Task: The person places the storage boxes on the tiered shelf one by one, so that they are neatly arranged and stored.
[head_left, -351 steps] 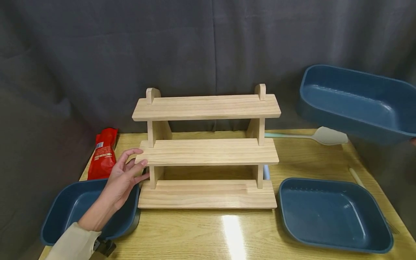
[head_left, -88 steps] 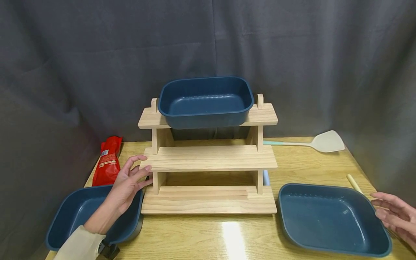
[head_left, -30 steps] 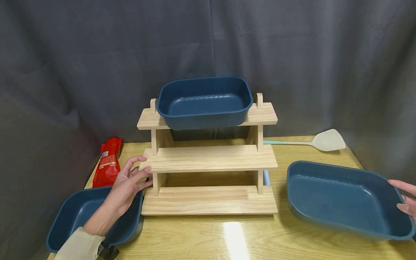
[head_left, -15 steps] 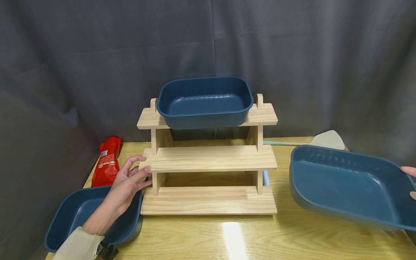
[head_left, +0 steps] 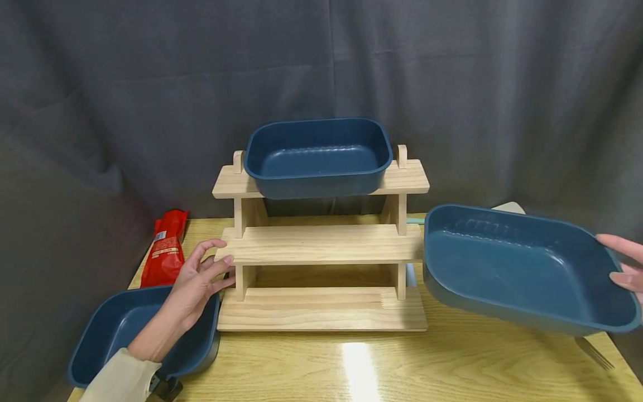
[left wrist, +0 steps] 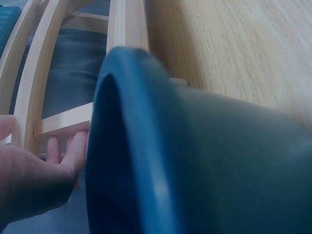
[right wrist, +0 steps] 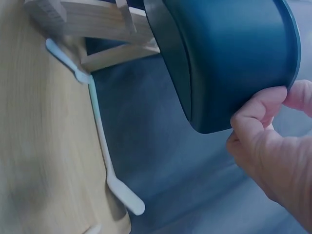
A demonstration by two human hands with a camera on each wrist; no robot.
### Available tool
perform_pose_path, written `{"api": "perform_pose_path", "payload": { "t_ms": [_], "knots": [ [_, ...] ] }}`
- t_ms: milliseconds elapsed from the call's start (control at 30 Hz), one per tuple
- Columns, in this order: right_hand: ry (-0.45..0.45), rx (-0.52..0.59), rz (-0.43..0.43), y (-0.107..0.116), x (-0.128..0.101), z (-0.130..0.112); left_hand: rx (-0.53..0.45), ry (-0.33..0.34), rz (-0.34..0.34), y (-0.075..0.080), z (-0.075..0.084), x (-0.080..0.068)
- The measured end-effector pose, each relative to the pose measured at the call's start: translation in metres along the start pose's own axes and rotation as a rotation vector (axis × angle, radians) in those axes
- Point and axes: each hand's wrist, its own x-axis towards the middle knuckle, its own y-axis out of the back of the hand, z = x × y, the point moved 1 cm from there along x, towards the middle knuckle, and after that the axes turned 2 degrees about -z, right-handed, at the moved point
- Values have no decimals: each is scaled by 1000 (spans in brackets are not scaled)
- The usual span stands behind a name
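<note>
At the near left of the counter (head_left: 382, 368), a blue tray (head_left: 108, 335) lay flat. Over it the left hand (head_left: 193, 285) reached with relaxed, spread fingers (head_left: 218, 261) touching the left end of the wooden rack (head_left: 321, 245), apparently steadying it. The right hand (head_left: 623, 268) gripped the far rim of a second tray (head_left: 522, 268), tilted in the air beside the middle shelf. This looked like the placing step; next the tray would need levelling and sliding onto that shelf. Farther back, a third tray (head_left: 317, 156) sat on the top shelf.
</note>
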Motion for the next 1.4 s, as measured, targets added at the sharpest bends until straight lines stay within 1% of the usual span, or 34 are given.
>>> {"api": "perform_pose_path", "payload": {
  "t_ms": [100,133,167,233,367,433,500,667,733,900,1000,1167,1233,1400],
  "knots": [
    [36,123,-45,-25,9,-6,-7,-1,-3,0,0,0],
    [66,134,-46,-31,11,-6,-7,-2,-7,0,0,0],
    [76,152,-60,-36,14,-7,-7,-3,-10,1,0,1],
    [97,155,-77,-46,20,-8,-8,-6,-14,1,0,0],
    [90,194,-79,-65,30,-12,-8,-10,-20,1,0,0],
    [95,186,-63,-75,33,-14,-7,-11,-22,0,0,0],
    [93,167,-68,-84,37,-15,-1,-7,-23,0,0,0],
    [96,164,-162,-103,46,-17,7,-3,-24,-1,1,1],
    [90,159,-166,-110,51,-17,4,-8,-23,-1,1,1],
    [56,65,-87,-127,62,-16,-19,-15,-20,0,0,0],
    [46,24,-72,-137,69,-13,-33,-13,-17,1,-2,0],
    [31,-3,-72,-152,79,-9,-45,-13,-10,2,-2,-1],
    [33,4,-70,-159,83,-8,-48,-15,-13,2,-2,-1],
    [3,22,-46,-177,94,-5,-47,-19,-20,1,0,-1]
  ]
}}
